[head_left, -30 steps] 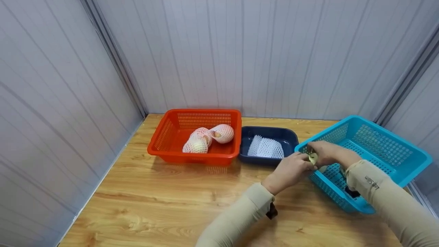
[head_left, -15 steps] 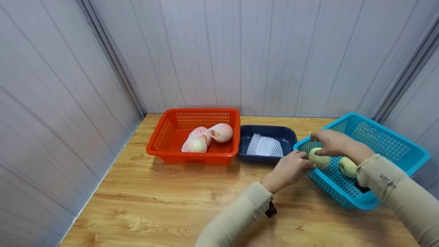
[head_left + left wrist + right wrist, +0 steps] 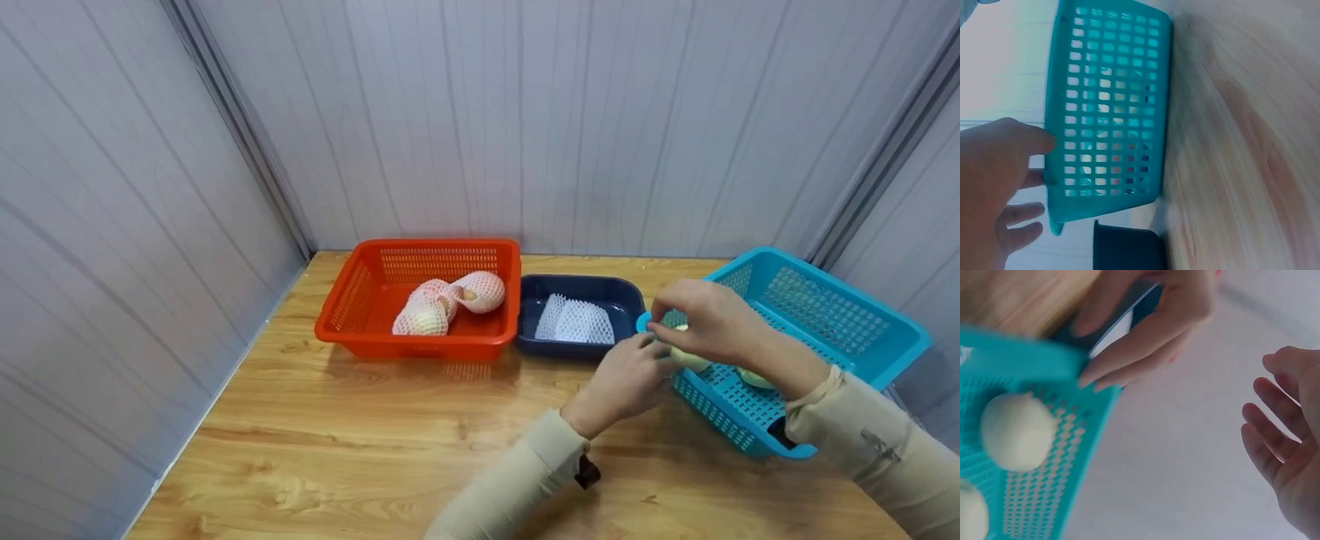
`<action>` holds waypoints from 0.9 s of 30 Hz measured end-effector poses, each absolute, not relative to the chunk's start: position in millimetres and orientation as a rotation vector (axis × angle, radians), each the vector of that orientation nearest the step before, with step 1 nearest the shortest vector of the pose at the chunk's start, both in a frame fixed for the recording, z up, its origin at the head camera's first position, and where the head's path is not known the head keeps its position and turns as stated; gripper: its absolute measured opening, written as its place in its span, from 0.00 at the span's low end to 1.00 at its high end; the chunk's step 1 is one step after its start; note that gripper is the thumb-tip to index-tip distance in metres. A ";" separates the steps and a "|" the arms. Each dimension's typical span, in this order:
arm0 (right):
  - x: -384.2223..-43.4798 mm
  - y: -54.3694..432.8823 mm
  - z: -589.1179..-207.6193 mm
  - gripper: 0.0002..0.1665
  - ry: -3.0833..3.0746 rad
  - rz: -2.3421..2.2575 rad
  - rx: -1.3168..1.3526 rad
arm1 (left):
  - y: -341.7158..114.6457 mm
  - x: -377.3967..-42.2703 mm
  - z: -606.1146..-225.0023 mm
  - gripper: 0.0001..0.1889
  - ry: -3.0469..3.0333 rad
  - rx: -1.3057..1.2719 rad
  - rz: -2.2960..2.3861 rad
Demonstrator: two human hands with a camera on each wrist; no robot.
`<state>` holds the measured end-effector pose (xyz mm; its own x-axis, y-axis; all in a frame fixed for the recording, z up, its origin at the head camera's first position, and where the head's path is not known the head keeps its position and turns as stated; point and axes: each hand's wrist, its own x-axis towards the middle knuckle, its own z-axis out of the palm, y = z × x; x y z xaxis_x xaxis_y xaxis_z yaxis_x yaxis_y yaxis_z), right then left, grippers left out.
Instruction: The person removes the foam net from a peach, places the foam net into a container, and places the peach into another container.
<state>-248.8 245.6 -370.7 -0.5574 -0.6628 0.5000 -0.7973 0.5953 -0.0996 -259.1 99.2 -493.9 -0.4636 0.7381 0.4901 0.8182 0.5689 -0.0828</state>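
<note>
My left hand [image 3: 626, 382] is at the near left corner of the turquoise basket [image 3: 862, 300], its fingertips right at the rim. In the left wrist view the thumb overlaps the rim and the other fingers extend loosely beyond it. My right hand [image 3: 712, 319] is raised over the same corner; the right wrist view shows its fingers loosely bent, with nothing in them. Below it in the basket lies a pale yellow-green, apple-like fruit [image 3: 1019, 433], unwrapped. Another such fruit [image 3: 968, 512] lies beside it, partly cut off by the frame edge.
Left of the turquoise basket stands a navy tray [image 3: 626, 300] with white foam net sleeves [image 3: 585, 322] in it. Further left, an orange-red basket [image 3: 420, 346] holds several fruits in foam nets [image 3: 480, 291]. Pale panelled walls [image 3: 480, 120] enclose the wooden table [image 3: 337, 442].
My right hand has let go of the pale fruit, now resting in the turquoise basket, and has risen up and left over the corner. My left hand has stayed near the rim.
</note>
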 end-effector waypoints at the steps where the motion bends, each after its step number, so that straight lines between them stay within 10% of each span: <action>1: -242.9 241.7 -369.3 0.11 -2.384 0.442 1.195 | 96.1 -256.1 -493.8 0.14 -2.319 -1.239 -0.207; 27: -177.7 228.2 -401.4 0.06 -2.267 0.669 1.303 | -35.5 -184.3 -449.9 0.08 -2.496 -1.145 -0.275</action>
<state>-177.7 228.2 -401.4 -0.4599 -0.6658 0.5875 -0.8781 0.4394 -0.1894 -184.3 -35.5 -449.9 -0.5959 0.6863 0.4170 0.7606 0.6489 0.0190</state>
